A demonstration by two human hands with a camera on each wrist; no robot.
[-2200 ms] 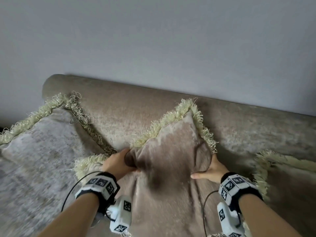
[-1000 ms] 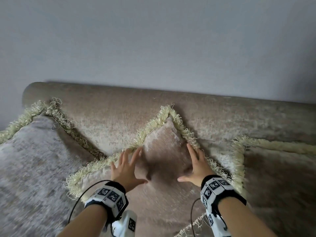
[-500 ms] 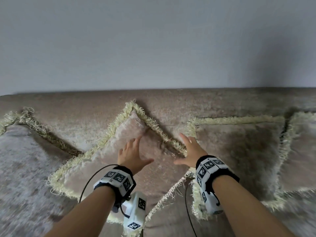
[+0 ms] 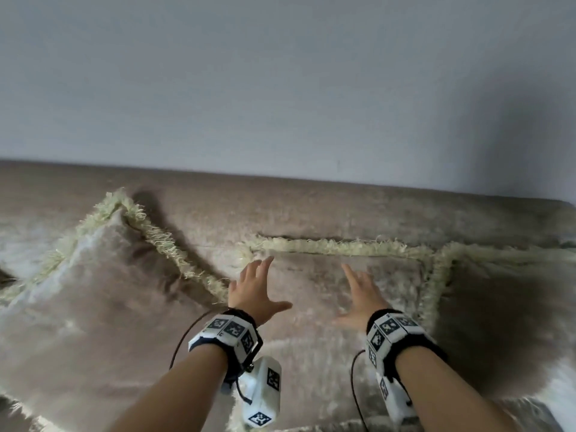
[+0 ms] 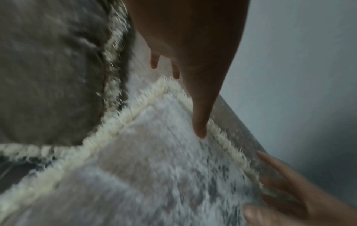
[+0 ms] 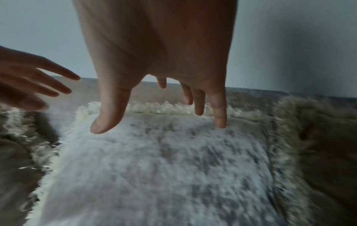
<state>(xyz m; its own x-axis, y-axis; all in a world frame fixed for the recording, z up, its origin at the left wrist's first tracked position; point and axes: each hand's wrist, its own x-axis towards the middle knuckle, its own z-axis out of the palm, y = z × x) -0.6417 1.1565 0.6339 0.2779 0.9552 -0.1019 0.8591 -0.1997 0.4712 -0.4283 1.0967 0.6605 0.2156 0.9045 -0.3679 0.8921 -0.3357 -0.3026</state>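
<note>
A square beige cushion [image 4: 314, 307] with a cream fringe leans against the sofa back [image 4: 311, 207]. Both hands are held over its upper half with fingers spread and nothing in them. My left hand [image 4: 265, 288] is near its top left corner and my right hand [image 4: 358, 294] is further right. The left wrist view shows the left hand [image 5: 185, 64] with its thumb over the cushion [image 5: 154, 168] near the top fringe. In the right wrist view the right hand [image 6: 158, 110] hovers close to the cushion [image 6: 154, 168]. Contact is unclear.
To the left, a like cushion [image 4: 93, 300] stands on one corner against the sofa back, its fringe reaching to my left wrist. A darker cushion [image 4: 505, 313] adjoins on the right. A plain grey wall [image 4: 280, 88] rises behind the sofa.
Both hands have let go of the corner-standing cushion and moved right to the square middle cushion. The fingers have opened out. The view has swung right.
</note>
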